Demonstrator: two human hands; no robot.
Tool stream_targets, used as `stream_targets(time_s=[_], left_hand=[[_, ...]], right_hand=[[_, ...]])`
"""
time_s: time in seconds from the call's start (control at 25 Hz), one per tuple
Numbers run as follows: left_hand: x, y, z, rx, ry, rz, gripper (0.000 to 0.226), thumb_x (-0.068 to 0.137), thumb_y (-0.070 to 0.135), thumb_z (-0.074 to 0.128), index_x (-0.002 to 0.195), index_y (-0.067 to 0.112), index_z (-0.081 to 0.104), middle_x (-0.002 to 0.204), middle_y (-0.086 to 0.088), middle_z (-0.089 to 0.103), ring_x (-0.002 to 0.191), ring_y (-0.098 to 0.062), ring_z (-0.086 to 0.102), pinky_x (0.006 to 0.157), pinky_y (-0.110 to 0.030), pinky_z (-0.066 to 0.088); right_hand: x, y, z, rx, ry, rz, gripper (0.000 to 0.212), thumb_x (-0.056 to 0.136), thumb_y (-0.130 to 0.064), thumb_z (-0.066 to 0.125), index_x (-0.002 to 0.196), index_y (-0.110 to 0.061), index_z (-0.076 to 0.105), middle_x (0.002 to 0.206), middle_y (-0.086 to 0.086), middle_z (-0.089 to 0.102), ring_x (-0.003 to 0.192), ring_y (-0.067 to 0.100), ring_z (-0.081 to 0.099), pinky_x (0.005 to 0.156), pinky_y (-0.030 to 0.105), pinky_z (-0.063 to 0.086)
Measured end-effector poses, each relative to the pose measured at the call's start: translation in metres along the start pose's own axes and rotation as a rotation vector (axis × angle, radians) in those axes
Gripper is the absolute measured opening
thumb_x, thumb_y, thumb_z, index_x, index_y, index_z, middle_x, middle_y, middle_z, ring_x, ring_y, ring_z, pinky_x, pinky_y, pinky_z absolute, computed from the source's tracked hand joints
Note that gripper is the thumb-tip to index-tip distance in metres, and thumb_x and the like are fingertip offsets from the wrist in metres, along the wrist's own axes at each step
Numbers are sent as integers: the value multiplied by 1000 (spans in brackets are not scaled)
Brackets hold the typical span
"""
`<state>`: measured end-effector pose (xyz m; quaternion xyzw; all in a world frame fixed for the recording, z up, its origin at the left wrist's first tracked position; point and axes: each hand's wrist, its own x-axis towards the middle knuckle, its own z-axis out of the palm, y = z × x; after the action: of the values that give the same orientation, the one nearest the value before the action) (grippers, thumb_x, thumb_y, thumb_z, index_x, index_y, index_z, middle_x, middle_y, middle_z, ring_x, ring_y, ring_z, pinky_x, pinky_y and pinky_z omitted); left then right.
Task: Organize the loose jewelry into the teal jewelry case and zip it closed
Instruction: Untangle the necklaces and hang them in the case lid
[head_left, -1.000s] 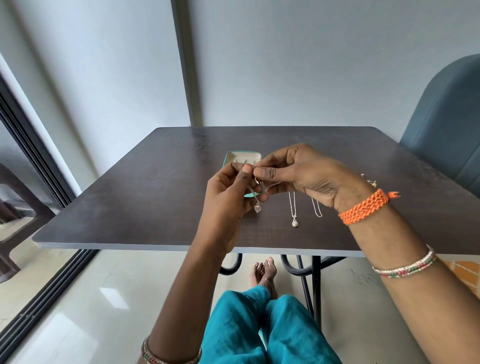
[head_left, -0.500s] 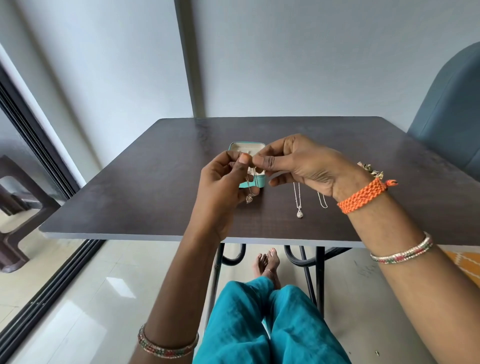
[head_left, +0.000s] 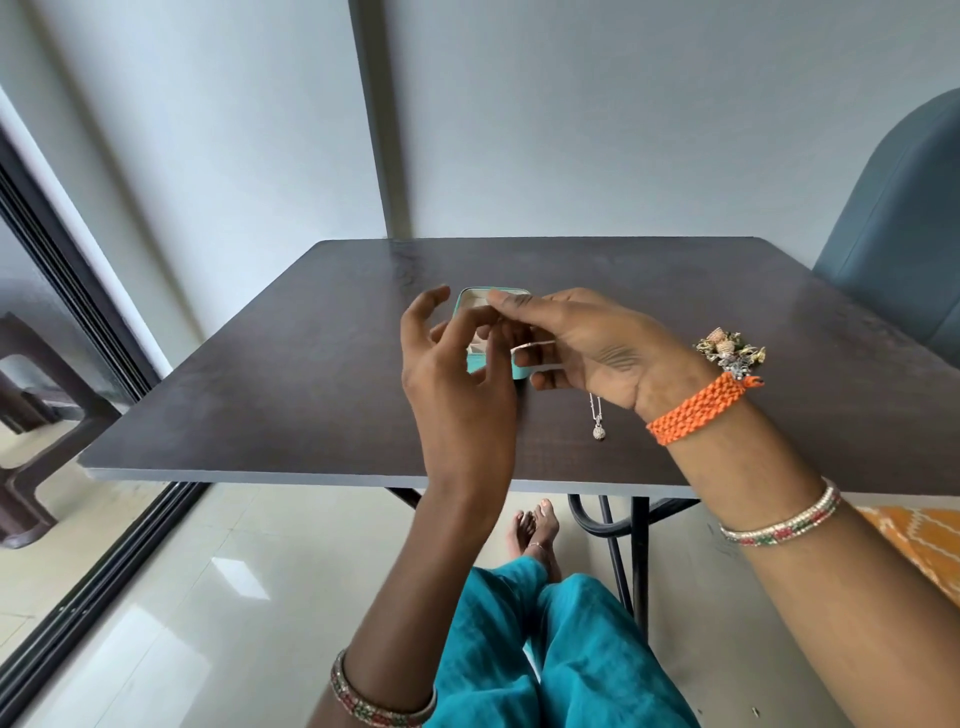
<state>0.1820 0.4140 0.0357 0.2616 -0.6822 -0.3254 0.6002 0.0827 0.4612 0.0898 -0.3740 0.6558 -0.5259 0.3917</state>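
The teal jewelry case (head_left: 474, 365) lies open on the dark table (head_left: 260, 395), showing its cream lining, and both hands hover over it. My right hand (head_left: 587, 345) reaches in from the right and holds a thin silver chain necklace (head_left: 532, 345) just above the case. Its pendant is hidden. My left hand (head_left: 457, 379) is in front of the case with thumb raised and fingers loosely spread, touching the chain's end at most. A second necklace with a round pendant (head_left: 598, 431) lies on the table below my right palm. A cluster of small jewelry (head_left: 730, 353) sits behind my right wrist.
A blue-grey chair (head_left: 904, 244) stands at the table's far right corner. The wall runs close behind the table. A sliding-door track (head_left: 104, 582) lines the floor on the left. My legs and feet are under the near table edge.
Both hands moved down and forward from a raised two-handed pinch to just over the open case. My left hand loosened its pinch and spread its fingers. The heart pendant has dropped out of sight.
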Motion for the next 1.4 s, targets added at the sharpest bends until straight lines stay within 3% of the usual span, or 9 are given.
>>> stream_targets(time_s=[0.2,0.32,0.52,0.64,0.84,0.96,1.04,1.28,1.4], left_hand=[[0,-9,4,28,-91,126,21,89,9,61,108,17,68,141,-7,38,116,-2,46,81,-11,50],[-1,-15,7,114,-130,193,34,87,8,57,118,20,65,146,-8,34,123,-3,38,92,-7,40],[-4,-21,8,79,-82,235,32,85,6,52,114,12,64,137,-10,41,121,-14,47,88,-8,42],[13,-24,3,-113,-5,90,24,84,4,49,102,11,64,112,0,57,104,-6,56,77,-17,47],[72,-58,12,-242,-191,-226,22,91,8,48,96,23,63,95,4,69,88,-2,63,80,-25,51],[99,-94,22,-96,-203,-306,17,89,14,50,96,21,64,89,1,67,74,-10,58,73,-30,48],[130,-140,40,17,-203,-397,17,88,17,52,99,15,65,82,-1,64,67,-14,52,67,-27,42],[137,-170,58,109,-377,-498,28,89,36,56,100,12,61,91,-6,67,88,-26,63,84,-39,54],[151,-173,72,-54,-458,-572,33,91,41,52,95,8,55,83,-10,64,71,-23,62,61,-31,51]], right_hand=[[4,-7,-10,19,9,12,17,84,-36,66,81,-19,65,71,-7,64,68,9,56,63,25,42],[8,-12,-11,-82,94,13,14,83,-32,65,76,-21,64,68,-8,64,65,8,57,71,29,41],[19,-17,-7,-305,210,-119,22,88,-26,58,85,-10,72,81,2,64,76,11,55,64,26,37],[21,-23,-17,-346,109,-142,22,93,-27,56,77,-19,68,83,-2,63,82,11,51,67,25,37],[34,-22,-23,-488,68,-255,21,96,-22,53,84,-14,68,80,-2,61,73,7,48,59,14,40],[52,-11,-29,-698,168,-395,22,94,-20,54,80,-12,70,80,11,67,68,13,51,62,22,39],[96,-9,-34,-930,223,-430,20,91,-21,55,77,-16,68,79,6,67,69,16,56,62,25,40],[108,-6,-43,-1088,302,-572,19,91,-25,54,86,-15,69,92,3,58,96,25,52,79,37,44],[133,-2,-45,-1096,305,-570,19,92,-27,55,91,-16,70,107,6,60,109,28,45,92,44,41]])
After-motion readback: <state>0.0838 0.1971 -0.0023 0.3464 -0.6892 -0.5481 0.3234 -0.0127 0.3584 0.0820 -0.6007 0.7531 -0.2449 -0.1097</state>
